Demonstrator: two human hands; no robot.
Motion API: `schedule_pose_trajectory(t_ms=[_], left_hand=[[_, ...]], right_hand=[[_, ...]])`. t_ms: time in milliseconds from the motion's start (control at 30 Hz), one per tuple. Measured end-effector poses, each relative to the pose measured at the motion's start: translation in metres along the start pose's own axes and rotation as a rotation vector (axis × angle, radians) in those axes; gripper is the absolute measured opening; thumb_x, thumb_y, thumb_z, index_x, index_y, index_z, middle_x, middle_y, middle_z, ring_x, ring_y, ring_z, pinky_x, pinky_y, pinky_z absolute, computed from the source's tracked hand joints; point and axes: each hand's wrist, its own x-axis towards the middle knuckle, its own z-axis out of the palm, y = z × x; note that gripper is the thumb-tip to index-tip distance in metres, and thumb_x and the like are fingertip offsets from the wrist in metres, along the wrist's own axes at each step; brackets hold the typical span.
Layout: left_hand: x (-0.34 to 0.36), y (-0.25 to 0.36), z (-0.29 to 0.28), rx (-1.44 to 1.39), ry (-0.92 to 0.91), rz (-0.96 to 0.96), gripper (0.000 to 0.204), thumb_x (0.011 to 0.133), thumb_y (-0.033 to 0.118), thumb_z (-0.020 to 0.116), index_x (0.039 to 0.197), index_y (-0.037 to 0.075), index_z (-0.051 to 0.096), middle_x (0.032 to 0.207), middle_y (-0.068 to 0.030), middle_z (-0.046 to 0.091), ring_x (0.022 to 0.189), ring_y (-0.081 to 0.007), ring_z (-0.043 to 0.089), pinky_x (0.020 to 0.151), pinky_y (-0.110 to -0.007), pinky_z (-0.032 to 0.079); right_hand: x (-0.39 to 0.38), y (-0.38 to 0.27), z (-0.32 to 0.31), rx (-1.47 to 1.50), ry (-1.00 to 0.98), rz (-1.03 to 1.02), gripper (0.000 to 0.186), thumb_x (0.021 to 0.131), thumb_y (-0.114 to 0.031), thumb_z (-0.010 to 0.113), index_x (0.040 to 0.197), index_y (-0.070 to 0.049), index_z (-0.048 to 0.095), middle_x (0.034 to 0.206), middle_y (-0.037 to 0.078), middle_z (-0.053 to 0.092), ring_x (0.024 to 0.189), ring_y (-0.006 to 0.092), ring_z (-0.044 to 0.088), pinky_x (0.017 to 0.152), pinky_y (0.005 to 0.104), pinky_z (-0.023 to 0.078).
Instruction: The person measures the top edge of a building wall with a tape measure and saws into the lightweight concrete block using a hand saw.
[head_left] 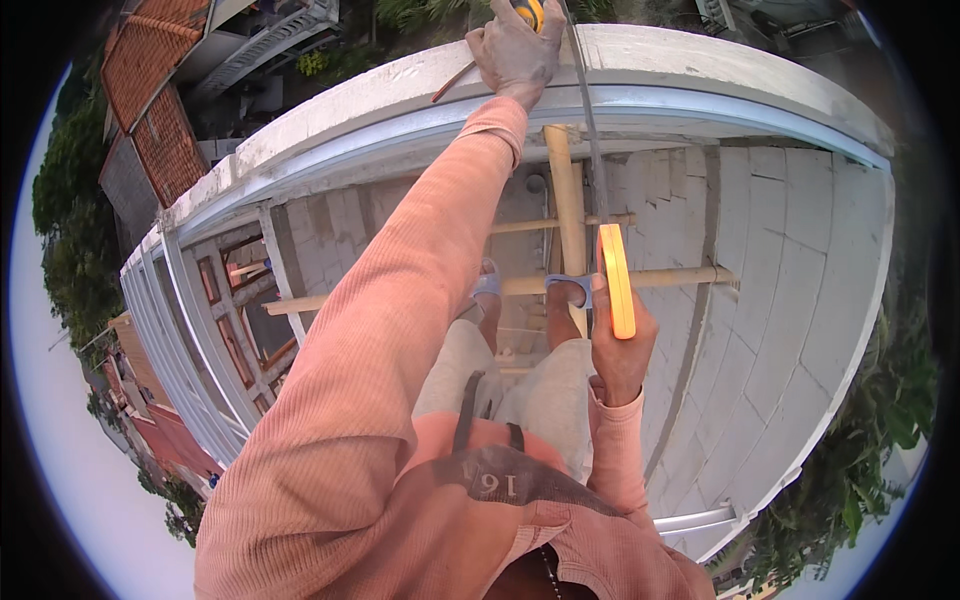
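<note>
My left hand (pixel 515 58) reaches far forward over the top of the white block wall (pixel 680 58). Its fingers are closed around a yellow-and-black object (pixel 530 12), perhaps a tape measure, cut off by the upper edge. A thin reddish-brown stick (pixel 453 83), possibly a pencil, juts out beside that hand. Close to my body, my right hand (pixel 624 350) grips the yellow handle of a handsaw (pixel 617 285). The long dark saw blade (pixel 588 115) points away from me, crosses the wall top and passes just right of my left hand.
A bluish metal channel (pixel 740 112) runs along the wall's inner edge. My sandalled feet (pixel 568 290) stand high up by wooden scaffold poles (pixel 660 277). Metal roof members (pixel 190 330) rise at left, a grey block wall (pixel 780 270) at right. Tiled roofs (pixel 165 140) lie beyond.
</note>
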Motion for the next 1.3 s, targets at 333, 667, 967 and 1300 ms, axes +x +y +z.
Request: schedule_pose_trajectory(t_ms=[333, 667, 967, 1300], left_hand=[[0.001, 0.001, 0.000, -0.020, 0.000, -0.007, 0.052, 0.097, 0.055, 0.054, 0.118, 0.008, 0.053, 0.094, -0.0273, 0.073, 0.097, -0.0460, 0.068, 0.096, -0.053, 0.043], [0.000, -0.006, 0.004, 0.047, 0.003, 0.048, 0.053, 0.097, 0.055, 0.055, 0.119, 0.007, 0.053, 0.091, -0.0232, 0.073, 0.092, -0.0428, 0.069, 0.092, -0.051, 0.045], [0.001, -0.002, -0.007, -0.059, -0.015, 0.028, 0.052, 0.097, 0.055, 0.054, 0.118, 0.007, 0.054, 0.091, -0.0251, 0.073, 0.094, -0.0451, 0.069, 0.094, -0.052, 0.043], [0.002, -0.007, -0.002, -0.032, -0.026, -0.018, 0.054, 0.097, 0.055, 0.053, 0.120, 0.006, 0.055, 0.096, -0.0277, 0.073, 0.098, -0.0452, 0.068, 0.098, -0.052, 0.043]], right_hand=[[-0.077, 0.020, -0.021, -0.160, 0.088, -0.067, 0.016, 0.097, -0.012, 0.073, 0.094, 0.003, 0.072, 0.068, 0.014, 0.066, 0.059, 0.0182, 0.063, 0.059, 0.0349, 0.052], [0.027, -0.005, 0.016, 0.002, 0.028, -0.006, 0.031, 0.100, -0.020, 0.071, 0.078, 0.000, 0.062, 0.057, 0.009, 0.050, 0.052, 0.0133, 0.040, 0.050, 0.0339, 0.039], [-0.019, 0.010, -0.003, -0.039, 0.032, -0.031, 0.026, 0.099, -0.017, 0.072, 0.082, 0.002, 0.064, 0.063, 0.013, 0.057, 0.053, 0.0188, 0.052, 0.053, 0.0347, 0.044], [-0.072, 0.031, -0.013, -0.146, 0.067, -0.039, 0.018, 0.098, -0.014, 0.072, 0.087, 0.000, 0.067, 0.064, 0.014, 0.062, 0.054, 0.0207, 0.063, 0.055, 0.0356, 0.050]])
